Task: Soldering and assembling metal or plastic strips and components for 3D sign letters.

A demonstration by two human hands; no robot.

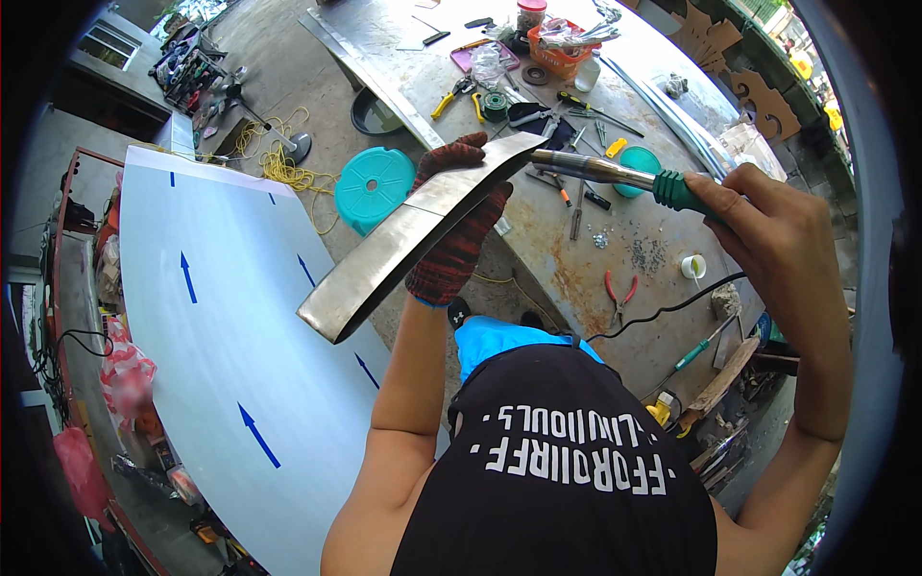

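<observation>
My left hand (455, 252), in a dark red and black knit glove, is closed around a bent strip of shiny sheet metal (408, 226). The strip is held tilted above the table's near corner, with a seam line across its middle. My bare right hand (776, 228) grips the green handle of a soldering iron (603, 171). The iron's tip is at the strip's upper right end; whether it touches cannot be made out. A black cord (663, 313) runs below my right hand across the table. A teal bowl (649, 161) lies behind the iron.
The metal-topped table (567, 259) carries red-handled pliers (620, 296), a small white cup (692, 266), yellow-handled snips (453, 97), screwdrivers and an orange basket (557, 61). Left of it are a round teal stool (375, 188) and a large pale sheet (211, 355) with blue arrows. Yellow cable (280, 165) lies on the floor.
</observation>
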